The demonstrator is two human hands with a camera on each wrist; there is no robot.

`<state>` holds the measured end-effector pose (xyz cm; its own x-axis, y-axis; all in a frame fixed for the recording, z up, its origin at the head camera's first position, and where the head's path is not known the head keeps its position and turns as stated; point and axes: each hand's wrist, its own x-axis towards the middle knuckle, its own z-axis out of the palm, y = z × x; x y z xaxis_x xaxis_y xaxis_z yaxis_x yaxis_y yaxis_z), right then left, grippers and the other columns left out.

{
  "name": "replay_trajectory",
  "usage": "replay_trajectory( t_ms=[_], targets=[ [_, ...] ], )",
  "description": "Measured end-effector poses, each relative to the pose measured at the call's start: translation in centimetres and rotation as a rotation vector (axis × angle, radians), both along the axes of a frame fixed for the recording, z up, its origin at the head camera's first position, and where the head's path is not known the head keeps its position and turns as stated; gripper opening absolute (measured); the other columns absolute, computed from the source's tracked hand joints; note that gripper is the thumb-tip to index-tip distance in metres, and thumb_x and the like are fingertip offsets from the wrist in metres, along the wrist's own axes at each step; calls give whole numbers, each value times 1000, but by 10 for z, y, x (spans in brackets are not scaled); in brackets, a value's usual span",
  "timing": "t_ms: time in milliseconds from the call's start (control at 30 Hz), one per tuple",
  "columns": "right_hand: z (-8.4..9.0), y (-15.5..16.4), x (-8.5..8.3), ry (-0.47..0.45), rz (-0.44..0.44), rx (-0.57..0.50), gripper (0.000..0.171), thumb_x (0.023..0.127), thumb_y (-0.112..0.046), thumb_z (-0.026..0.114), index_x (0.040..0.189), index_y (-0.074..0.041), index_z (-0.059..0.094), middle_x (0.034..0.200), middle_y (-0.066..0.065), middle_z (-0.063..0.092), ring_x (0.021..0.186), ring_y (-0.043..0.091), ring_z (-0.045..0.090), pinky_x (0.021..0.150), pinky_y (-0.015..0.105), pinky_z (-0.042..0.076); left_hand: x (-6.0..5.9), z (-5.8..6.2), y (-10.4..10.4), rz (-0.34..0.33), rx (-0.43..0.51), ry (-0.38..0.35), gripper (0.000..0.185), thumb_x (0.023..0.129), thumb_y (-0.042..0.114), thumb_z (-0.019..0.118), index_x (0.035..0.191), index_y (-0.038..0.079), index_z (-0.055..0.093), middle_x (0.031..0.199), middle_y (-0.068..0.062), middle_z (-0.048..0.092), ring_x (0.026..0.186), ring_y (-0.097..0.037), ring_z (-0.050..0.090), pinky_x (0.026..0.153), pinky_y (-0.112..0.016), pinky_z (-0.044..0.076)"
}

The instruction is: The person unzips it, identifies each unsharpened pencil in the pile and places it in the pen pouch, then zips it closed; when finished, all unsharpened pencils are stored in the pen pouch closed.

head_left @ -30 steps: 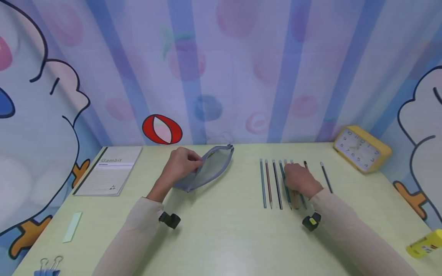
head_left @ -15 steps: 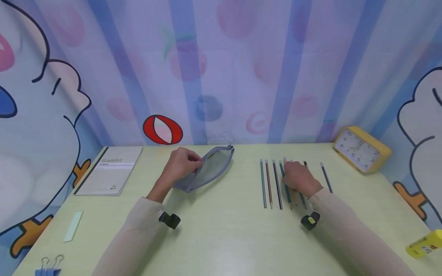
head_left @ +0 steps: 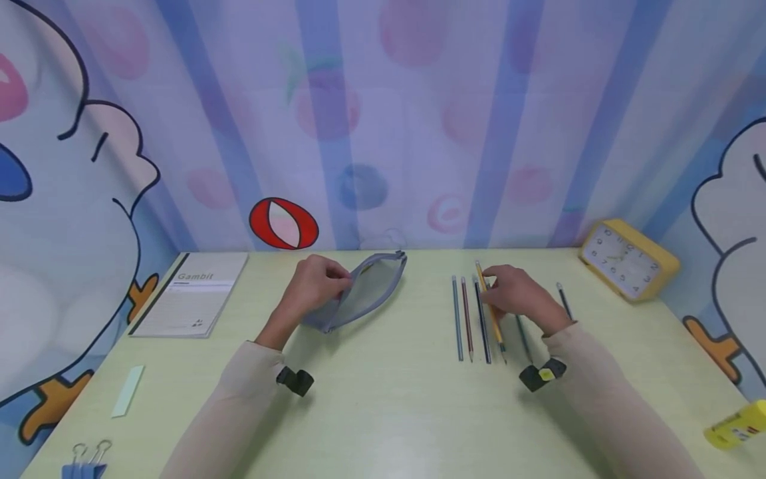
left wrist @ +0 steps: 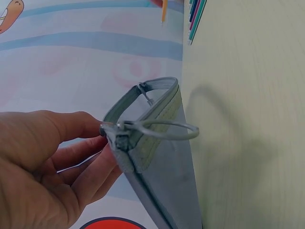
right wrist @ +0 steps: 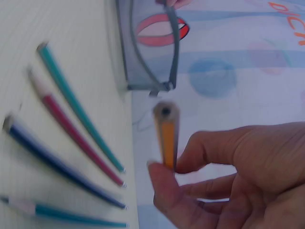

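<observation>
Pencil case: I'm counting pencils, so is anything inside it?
The left hand holds the pencil case open. Through its mesh side nothing shows inside, but the bottom is hidden.

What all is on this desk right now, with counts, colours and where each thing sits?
pencil case: one, grey mesh, zip open, back middle of the desk.
orange pencil: one, lifted above the row.
pencils in the row: at least six, teal, red, dark blue and others, right of the case; some are hidden by the hand.
notebook: one, white, back left.
alarm clock: one, yellow, back right.
glue stick: one, yellow, front right edge.
binder clips: two, blue, front left corner.
ruler: one, pale green, front left.
desk: one, light green.
left hand: holds the case's edge.
right hand: pinches the orange pencil.
</observation>
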<state>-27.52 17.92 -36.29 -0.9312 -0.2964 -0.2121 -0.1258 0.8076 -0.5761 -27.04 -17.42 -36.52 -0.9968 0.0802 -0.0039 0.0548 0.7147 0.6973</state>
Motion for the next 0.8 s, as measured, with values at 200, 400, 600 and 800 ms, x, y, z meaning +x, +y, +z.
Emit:
replay_trajectory(
  t_ms=[200,400,600,800],
  targets=[
    [6,-17,6,-150,108,-313,61,97,-14,53,155,-3,35,106,20,64,87,27,69,81,41,60,-2,0,1,3,4,11,18,92,19,71,104,8,79,96,-9,77,75,-17,70,81,-35,59],
    [3,-49,4,-308,188,-505,58,98,-13,56,154,-14,41,103,9,68,100,35,66,85,42,59,-4,-1,1,-8,12,14,18,92,18,70,103,7,79,95,-10,78,73,-16,71,78,-34,59],
    [-11,-87,-5,-450,114,-701,57,100,-9,55,154,-10,39,115,13,66,97,22,67,85,34,58,-4,-2,2,-8,18,15,18,92,19,70,103,7,79,95,-9,78,71,-14,71,76,-32,58],
    [-22,-131,-6,-521,-53,-897,58,101,-8,53,156,-5,35,136,21,54,102,19,66,76,22,58,-4,-1,6,-15,23,15,17,92,17,71,101,5,79,94,-10,78,71,-13,71,72,-30,58]
  ],
)
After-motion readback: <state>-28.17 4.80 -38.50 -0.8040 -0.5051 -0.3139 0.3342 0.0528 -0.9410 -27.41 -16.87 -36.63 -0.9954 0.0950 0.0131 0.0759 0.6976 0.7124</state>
